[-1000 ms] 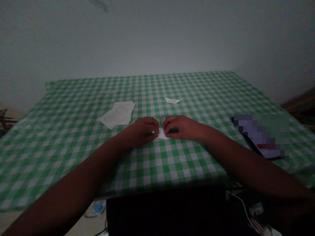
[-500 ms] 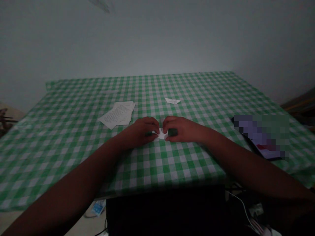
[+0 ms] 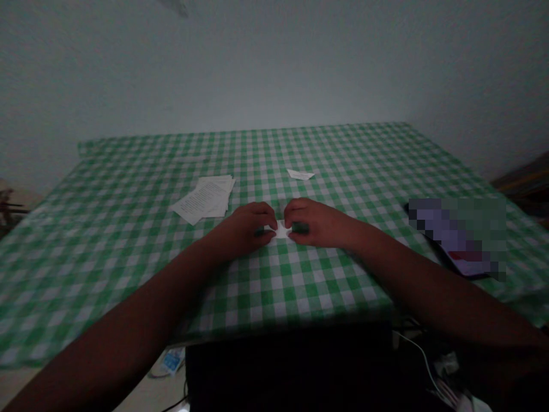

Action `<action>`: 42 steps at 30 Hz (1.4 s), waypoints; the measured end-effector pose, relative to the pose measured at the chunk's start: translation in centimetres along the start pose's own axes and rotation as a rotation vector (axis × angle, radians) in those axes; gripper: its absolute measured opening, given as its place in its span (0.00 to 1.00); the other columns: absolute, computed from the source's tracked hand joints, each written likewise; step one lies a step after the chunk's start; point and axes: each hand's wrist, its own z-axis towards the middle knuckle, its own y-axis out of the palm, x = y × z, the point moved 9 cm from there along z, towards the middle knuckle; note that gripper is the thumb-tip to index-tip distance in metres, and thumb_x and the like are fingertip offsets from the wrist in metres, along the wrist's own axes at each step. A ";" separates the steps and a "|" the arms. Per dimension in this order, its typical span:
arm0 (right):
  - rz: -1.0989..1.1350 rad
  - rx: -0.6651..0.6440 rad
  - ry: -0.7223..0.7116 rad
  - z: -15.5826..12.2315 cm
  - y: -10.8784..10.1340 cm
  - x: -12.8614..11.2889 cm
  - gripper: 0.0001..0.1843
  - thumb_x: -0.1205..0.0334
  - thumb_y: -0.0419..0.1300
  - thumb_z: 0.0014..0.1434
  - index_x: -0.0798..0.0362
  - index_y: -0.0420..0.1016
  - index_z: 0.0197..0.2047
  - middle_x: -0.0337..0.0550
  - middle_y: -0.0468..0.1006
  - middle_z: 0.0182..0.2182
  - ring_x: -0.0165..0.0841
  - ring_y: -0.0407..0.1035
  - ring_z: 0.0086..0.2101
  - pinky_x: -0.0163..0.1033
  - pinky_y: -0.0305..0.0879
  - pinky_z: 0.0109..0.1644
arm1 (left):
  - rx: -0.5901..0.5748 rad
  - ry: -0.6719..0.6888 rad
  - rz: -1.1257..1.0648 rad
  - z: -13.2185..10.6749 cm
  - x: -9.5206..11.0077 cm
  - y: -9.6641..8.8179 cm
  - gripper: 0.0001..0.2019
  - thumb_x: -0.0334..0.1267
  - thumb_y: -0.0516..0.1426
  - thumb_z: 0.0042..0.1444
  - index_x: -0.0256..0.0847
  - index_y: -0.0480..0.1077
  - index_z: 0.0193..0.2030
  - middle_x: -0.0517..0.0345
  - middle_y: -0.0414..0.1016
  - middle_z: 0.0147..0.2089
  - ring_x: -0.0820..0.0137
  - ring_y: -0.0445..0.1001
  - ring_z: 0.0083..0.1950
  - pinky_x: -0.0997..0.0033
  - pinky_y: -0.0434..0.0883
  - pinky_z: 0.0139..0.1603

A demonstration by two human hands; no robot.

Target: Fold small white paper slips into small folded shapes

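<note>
Between my two hands, near the middle of the table, is a small piece of white paper. My left hand has its thumb and fingers closed on the paper's left side. On the right side, my right hand grips it the same way, thumb nearest me and fingers behind. Fingers hide most of the paper's outer parts, so its full shape cannot be made out. Beyond my hands lies a small folded paper with lines on it. To the left is a stack of printed paper sheets.
A green and white checked cloth covers the table. At the right lies a phone or tablet with a blurred screen. A pale wall stands behind the table. Below the front edge are a white cable and a blue packet.
The paper between my hands looks slightly flatter, and my fingers have shifted a little on it. The other papers and the device stay where they were.
</note>
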 end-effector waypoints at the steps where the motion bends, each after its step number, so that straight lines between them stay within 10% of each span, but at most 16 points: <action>1: 0.015 -0.011 -0.003 0.0 0.0 0.1 0.07 0.67 0.63 0.57 0.51 0.75 0.40 0.45 0.74 0.43 0.36 0.70 0.45 0.44 0.68 0.52 | -0.005 -0.003 0.006 0.0 0.0 0.0 0.08 0.33 0.58 0.59 0.42 0.75 0.44 0.53 0.74 0.47 0.66 0.73 0.49 0.61 0.71 0.54; 15: 0.053 -0.092 -0.007 -0.4 -0.2 -0.4 0.17 0.69 0.64 0.55 0.50 0.72 0.48 0.46 0.72 0.47 0.37 0.68 0.49 0.45 0.65 0.55 | -0.007 0.034 -0.015 -0.1 0.3 -0.3 0.10 0.33 0.58 0.59 0.42 0.76 0.46 0.53 0.75 0.47 0.66 0.73 0.49 0.63 0.71 0.53; 42: 0.036 -0.006 0.031 0.2 0.1 0.9 0.04 0.66 0.62 0.61 0.53 0.75 0.41 0.42 0.74 0.39 0.32 0.70 0.41 0.39 0.66 0.47 | 0.001 0.052 0.022 -0.3 -0.1 -0.1 0.09 0.35 0.59 0.59 0.43 0.77 0.46 0.54 0.75 0.49 0.65 0.72 0.51 0.60 0.69 0.56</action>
